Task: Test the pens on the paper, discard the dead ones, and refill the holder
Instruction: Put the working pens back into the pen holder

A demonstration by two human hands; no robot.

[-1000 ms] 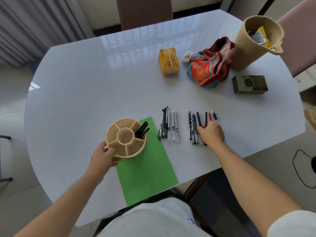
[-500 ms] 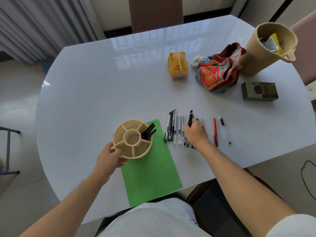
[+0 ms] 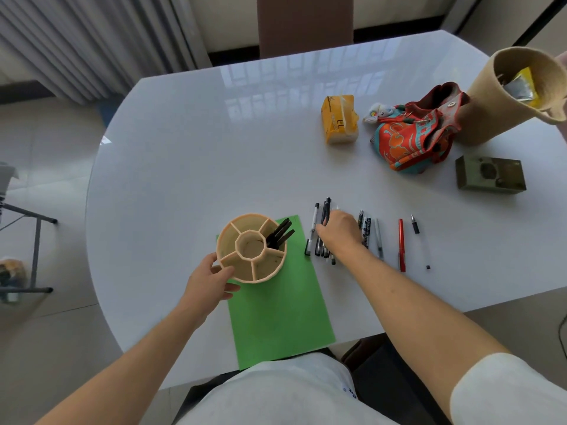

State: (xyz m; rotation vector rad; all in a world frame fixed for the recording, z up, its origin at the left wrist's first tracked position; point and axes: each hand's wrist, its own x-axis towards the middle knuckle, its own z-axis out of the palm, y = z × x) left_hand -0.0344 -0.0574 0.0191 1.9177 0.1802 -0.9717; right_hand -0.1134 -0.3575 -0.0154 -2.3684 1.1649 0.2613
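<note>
Centrally, right hand (image 3: 339, 233) curled over pens (image 3: 322, 237), apparently gathering bundle; light, stiff, slippery, grip mid-barrel. Left hand (image 3: 208, 282) holds holder (image 3: 245, 265) rim at 7 o'clock.

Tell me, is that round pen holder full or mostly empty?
Mostly empty. The pen holder stands upright; only one outer compartment holds a few black pens. The centre and the other sections show bare walls.

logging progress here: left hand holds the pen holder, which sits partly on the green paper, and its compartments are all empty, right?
Not quite. The head view shows black pens standing in one outer compartment of the pen holder; the other compartments look empty. The rest holds: the left hand holds it, and it sits partly on the green paper.
</note>
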